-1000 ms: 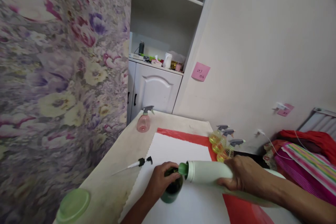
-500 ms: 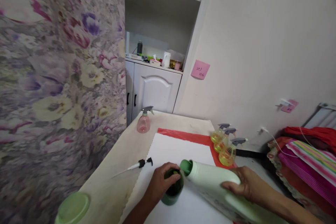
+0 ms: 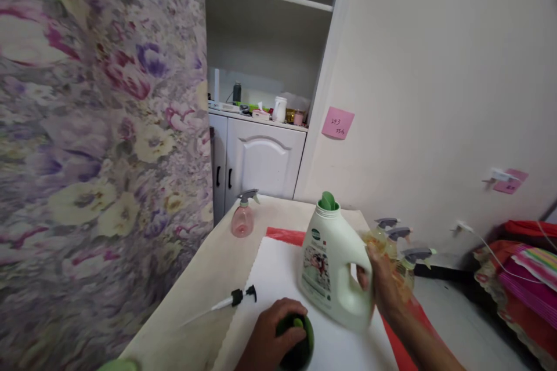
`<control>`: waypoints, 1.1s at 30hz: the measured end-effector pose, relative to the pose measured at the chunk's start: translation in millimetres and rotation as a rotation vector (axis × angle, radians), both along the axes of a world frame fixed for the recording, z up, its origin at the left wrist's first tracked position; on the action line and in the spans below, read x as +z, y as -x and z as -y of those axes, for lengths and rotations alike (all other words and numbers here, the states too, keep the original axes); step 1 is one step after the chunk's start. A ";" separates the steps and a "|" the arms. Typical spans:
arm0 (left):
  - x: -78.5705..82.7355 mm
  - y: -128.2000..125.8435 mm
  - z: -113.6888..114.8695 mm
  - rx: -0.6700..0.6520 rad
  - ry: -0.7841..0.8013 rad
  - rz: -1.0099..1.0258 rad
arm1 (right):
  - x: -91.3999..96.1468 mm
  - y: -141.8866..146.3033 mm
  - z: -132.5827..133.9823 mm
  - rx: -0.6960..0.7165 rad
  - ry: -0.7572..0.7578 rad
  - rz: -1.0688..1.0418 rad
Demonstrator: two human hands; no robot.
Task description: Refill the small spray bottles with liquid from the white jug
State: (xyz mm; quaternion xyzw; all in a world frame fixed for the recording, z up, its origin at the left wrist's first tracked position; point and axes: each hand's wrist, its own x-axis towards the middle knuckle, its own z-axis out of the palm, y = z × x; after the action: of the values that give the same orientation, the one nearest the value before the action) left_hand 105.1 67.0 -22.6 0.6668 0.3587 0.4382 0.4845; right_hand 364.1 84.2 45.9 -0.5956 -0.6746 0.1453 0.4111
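My right hand [image 3: 386,284] grips a pale green detergent jug [image 3: 339,243] by its side handle. The jug stands nearly upright with a slight tilt, its green pour spout uncapped at the top; whether its base touches the white sheet [image 3: 270,266] cannot be told. At the bottom of the view, my left hand [image 3: 278,333] is wrapped around a dark green bottle [image 3: 304,351] with an open top. Left of that bottle lies a pump dispenser head [image 3: 237,298], black with a white tube. A light green cap [image 3: 117,365] is partly cut off at the lower edge.
A pink spray bottle [image 3: 242,221] stands at the table's far left. Several spray bottles with yellow liquid [image 3: 404,278] are at the right, partly behind my right arm. Red material [image 3: 285,236] shows under the white sheet. A floral curtain [image 3: 104,156] hangs left.
The jug has swung from lying tipped at the dark green bottle's mouth to nearly upright, its spout now up and away. My left hand still holds the dark green bottle.
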 end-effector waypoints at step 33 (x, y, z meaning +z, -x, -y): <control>-6.3 53.1 -30.6 0.355 -0.209 -0.698 | -161.0 49.2 54.1 0.121 0.110 -0.665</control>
State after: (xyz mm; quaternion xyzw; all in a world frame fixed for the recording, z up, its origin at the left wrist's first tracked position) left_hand 52.0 97.6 -28.9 0.7489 0.5648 0.2964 0.1799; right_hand 314.8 30.1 -115.1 -0.4959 -0.5288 0.3920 0.5664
